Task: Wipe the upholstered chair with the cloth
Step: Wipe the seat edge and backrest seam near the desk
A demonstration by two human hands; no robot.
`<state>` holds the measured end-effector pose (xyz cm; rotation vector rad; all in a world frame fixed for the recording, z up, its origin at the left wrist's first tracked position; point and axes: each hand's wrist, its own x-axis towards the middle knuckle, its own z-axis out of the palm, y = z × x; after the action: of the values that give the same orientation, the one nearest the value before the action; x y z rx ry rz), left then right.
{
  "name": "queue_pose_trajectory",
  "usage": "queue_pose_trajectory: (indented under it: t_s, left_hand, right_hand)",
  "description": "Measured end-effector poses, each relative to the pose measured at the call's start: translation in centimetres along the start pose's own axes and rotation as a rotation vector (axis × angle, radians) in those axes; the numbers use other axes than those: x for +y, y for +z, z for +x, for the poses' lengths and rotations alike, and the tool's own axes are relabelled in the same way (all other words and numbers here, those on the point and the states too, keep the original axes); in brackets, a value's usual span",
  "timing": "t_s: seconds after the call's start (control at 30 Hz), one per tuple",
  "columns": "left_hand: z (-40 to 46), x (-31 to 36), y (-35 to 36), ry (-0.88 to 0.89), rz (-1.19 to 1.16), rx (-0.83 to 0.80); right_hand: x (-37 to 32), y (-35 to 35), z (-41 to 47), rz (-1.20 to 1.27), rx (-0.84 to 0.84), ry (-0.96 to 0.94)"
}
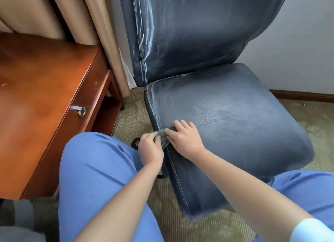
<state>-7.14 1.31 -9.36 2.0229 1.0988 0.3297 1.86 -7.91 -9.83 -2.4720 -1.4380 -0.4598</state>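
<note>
- Cloth: small grey-green wad, bunched at near-left edge of the chair seat, right on the piping seam.
- Your left hand pinches its near end, fingers curled tight on it.
- Your right hand presses on top from the right, fingers bent over the wad, gripping it.
- Wooden desk w/ drawer sits left of chair.

No readable text, label, brand, number or sign anywhere.
</note>
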Motion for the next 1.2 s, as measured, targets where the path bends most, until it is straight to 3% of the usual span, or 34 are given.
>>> queue_pose_trajectory:
  t_s: [0.23,0.7,1.03,1.2]
  left_hand:
    - [3.3,0.8,0.2,-0.005,0.003,0.064]
    - [-0.7,-1.0,-1.4,0.067,0.068,-0.294]
    - [2.1,0.0,-0.1,-0.004,0.007,-0.028]
    - [5.8,1.2,0.2,-0.05,0.037,-0.005]
  right_hand:
    - [0.2,1.7,3.5,0.006,-0.041,0.081]
    - [-1.0,-2.0,-3.3,0.107,-0.149,0.011]
    - [-0.1,0.2,2.4,0.041,-0.146,0.007]
    - [0.5,1.1,5.8,0.035,-0.187,0.066]
